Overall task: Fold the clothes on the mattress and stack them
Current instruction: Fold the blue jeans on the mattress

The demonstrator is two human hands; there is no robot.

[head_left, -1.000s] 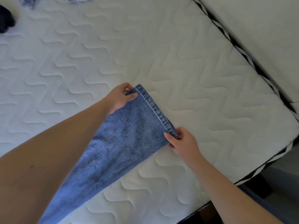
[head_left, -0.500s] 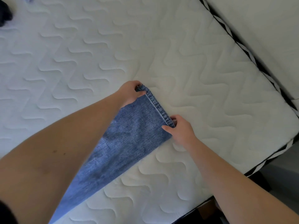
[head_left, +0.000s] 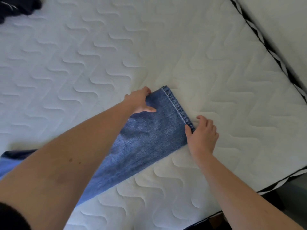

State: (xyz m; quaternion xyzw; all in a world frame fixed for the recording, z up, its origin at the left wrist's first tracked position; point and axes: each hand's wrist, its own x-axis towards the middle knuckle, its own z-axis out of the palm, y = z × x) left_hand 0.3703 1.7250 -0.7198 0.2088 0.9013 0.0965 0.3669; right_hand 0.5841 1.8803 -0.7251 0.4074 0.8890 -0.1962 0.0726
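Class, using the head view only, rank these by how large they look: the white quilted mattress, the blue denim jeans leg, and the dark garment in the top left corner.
1. White quilted mattress
2. Blue denim jeans leg
3. Dark garment, though the frame edge cuts it off, so its full size is uncertain.

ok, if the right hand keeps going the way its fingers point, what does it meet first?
Only bare mattress ahead of the right hand; the way looks free up to the black-and-white edge trim, though depth is hard to judge.
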